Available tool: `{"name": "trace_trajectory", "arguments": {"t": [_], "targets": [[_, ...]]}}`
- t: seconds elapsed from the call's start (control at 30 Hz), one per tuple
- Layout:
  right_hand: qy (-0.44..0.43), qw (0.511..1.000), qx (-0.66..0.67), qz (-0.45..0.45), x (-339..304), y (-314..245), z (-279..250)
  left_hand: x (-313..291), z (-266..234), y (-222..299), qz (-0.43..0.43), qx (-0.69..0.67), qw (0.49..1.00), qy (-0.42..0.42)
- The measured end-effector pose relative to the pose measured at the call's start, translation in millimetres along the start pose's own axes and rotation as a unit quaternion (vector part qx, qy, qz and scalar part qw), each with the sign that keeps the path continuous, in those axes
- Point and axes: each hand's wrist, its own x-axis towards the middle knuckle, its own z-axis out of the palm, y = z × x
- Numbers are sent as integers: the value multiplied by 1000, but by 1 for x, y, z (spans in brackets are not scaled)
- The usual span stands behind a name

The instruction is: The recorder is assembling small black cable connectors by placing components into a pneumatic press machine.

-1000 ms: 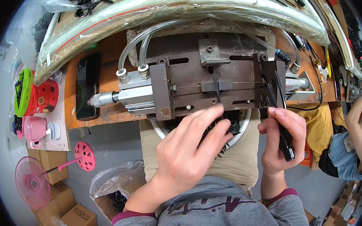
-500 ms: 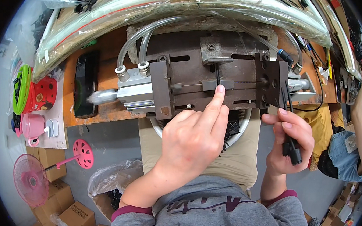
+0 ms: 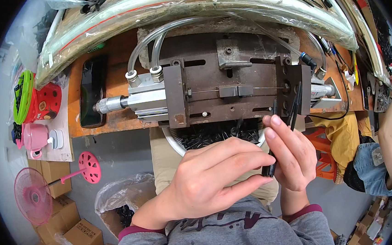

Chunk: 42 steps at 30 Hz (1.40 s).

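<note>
The left hand (image 3: 205, 177) has freed the oblong grey metal block (image 3: 236, 91), pinching slim black plastic-looking rods (image 3: 268, 170) gripped by the right hand (image 3: 295, 164) at its three o'clock.

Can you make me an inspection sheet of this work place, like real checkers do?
Surface: brown wooden bench bearing a dark metal fixture.
Job's things: slim black parts in hand; more black pieces in a white-rimmed container below the bench edge.
Clutter: dark phone, left of fixture.
Hands: right hand holds black parts; left hand's fingers meet their lower end, grip unclear.
Cables: clear tubes; black cable at right.
Surroundings: pink fan, cardboard boxes, co-worker.
</note>
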Motion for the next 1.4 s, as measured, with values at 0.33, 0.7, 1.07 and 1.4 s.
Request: {"name": "trace_trajectory", "arguments": {"t": [0.33, 0.7, 1.07, 1.4], "targets": [[83, 995, -8, 60, -9, 8, 3, -4, 9, -25, 35, 352, 935, 13], [76, 988, 103, 88, -17, 10, 7, 9, 9, -20, 12, 391, 920, -39], [59, 997, 17, 37, -19, 9, 0, 6, 4, -12, -39, 196, 979, -27], [78, 995, 45, 50, -11, 2, 15, -5, 3, 0, 33, 191, 981, 29]]}}
